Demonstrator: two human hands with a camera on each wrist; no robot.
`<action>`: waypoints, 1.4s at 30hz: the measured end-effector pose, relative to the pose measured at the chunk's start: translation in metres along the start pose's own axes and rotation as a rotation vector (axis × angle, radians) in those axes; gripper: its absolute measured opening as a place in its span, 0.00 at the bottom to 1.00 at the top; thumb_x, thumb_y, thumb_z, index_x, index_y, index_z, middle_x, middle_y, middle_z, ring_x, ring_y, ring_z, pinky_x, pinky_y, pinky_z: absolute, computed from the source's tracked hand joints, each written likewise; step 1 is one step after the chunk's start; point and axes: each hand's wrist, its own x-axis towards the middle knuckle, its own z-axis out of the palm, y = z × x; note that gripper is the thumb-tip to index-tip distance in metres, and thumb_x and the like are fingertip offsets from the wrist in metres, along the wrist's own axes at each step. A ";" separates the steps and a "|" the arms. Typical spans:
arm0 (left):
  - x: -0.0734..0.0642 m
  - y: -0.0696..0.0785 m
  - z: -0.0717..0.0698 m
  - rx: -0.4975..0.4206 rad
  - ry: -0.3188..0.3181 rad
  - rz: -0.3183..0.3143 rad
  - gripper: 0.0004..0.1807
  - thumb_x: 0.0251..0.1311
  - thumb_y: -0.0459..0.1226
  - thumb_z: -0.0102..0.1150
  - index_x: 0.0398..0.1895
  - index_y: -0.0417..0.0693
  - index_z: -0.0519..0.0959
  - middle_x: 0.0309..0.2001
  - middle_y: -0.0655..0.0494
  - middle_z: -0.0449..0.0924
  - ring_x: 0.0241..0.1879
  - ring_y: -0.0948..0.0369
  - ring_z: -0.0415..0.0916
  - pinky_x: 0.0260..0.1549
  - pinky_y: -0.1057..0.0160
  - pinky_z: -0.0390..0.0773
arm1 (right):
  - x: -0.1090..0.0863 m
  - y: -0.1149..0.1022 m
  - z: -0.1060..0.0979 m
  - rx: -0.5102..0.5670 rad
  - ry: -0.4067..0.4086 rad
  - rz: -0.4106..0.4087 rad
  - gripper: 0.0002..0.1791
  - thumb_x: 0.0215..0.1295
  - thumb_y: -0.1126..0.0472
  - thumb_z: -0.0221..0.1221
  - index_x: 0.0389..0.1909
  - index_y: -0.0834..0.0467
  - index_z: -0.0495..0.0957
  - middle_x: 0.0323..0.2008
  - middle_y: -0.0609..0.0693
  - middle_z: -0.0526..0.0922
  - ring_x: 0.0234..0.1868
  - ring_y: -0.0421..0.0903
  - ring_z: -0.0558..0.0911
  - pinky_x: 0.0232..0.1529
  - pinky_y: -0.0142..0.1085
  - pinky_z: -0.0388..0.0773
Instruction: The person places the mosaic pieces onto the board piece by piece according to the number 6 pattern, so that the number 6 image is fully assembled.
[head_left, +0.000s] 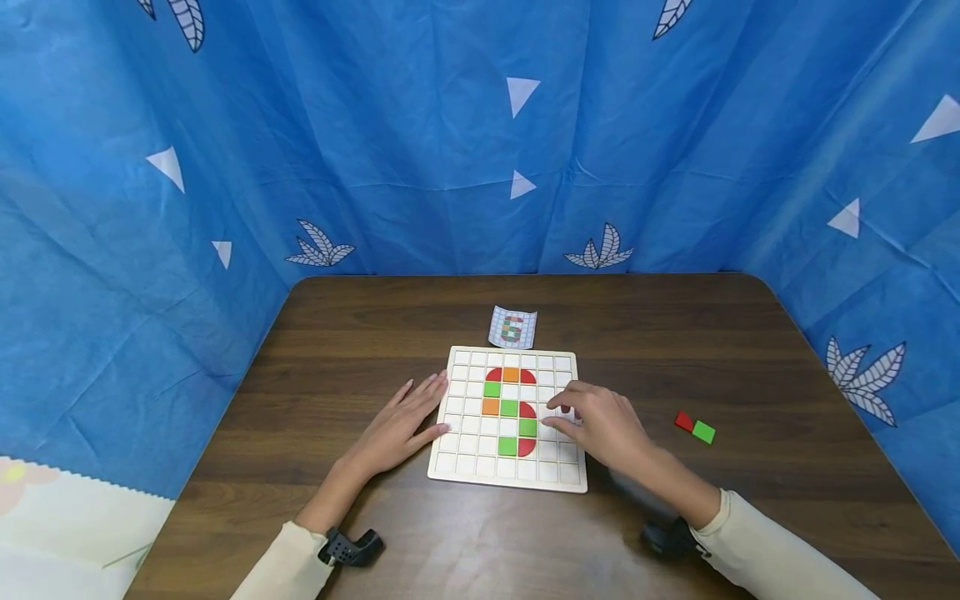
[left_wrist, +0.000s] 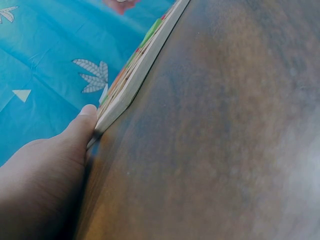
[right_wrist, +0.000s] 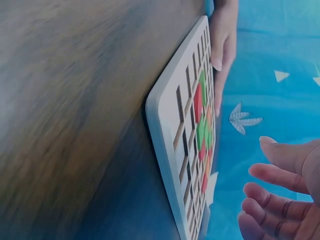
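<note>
A white gridded board lies on the table, its squares partly filled with red rounded tiles, green square tiles and orange square tiles. My left hand rests at the board's left edge, fingers straight and thumb touching the rim; the left wrist view shows the thumb against that edge. Above the board's right side hovers my right hand, thumb and forefinger apart. In the right wrist view, that hand has loosely bent fingers and nothing between them.
Just behind the board is a small printed card with a similar coloured pattern. To the right, a red tile and a green tile lie side by side on the brown table. Blue curtains surround the table's back and sides.
</note>
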 end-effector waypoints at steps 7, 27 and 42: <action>0.000 0.000 -0.001 -0.002 0.000 0.002 0.42 0.75 0.60 0.44 0.82 0.48 0.50 0.81 0.56 0.46 0.80 0.56 0.45 0.76 0.45 0.44 | -0.011 0.012 -0.008 -0.001 0.032 0.025 0.15 0.50 0.56 0.79 0.39 0.54 0.90 0.32 0.45 0.85 0.25 0.37 0.74 0.24 0.31 0.71; -0.001 0.002 -0.003 -0.011 -0.003 -0.008 0.42 0.75 0.59 0.46 0.82 0.48 0.50 0.81 0.56 0.46 0.80 0.57 0.45 0.76 0.44 0.45 | -0.052 0.066 -0.036 -0.004 0.241 -0.051 0.13 0.53 0.60 0.77 0.40 0.55 0.89 0.31 0.41 0.82 0.26 0.39 0.77 0.23 0.31 0.72; -0.001 0.001 -0.002 -0.008 0.006 0.000 0.42 0.75 0.59 0.46 0.82 0.48 0.50 0.81 0.56 0.47 0.80 0.56 0.45 0.76 0.43 0.46 | -0.079 0.118 -0.057 -0.062 0.278 -0.032 0.19 0.46 0.64 0.78 0.42 0.54 0.89 0.34 0.45 0.82 0.25 0.38 0.75 0.19 0.31 0.67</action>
